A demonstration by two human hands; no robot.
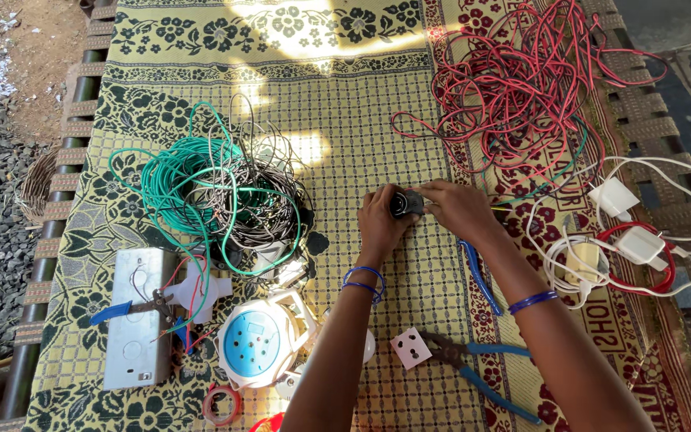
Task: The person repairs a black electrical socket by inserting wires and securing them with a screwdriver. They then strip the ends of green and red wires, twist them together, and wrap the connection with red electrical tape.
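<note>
The small black round fitting sits pinched between my two hands, just above the patterned mat.

Open mat lies ahead of the hands, bare from the sunlit patch up to the far edge, and a hand could pass there freely. To the left, the green wire coil tangled with thin grey wire blocks the way, and just below it sit a metal box and a white and blue cable reel. To the right, the red wire heap spreads wide, with white chargers and cords crowding the edge. Near the forearms lie blue-handled pliers, a small white socket plate and a blue tool, leaving narrow strips of mat between them.
</note>
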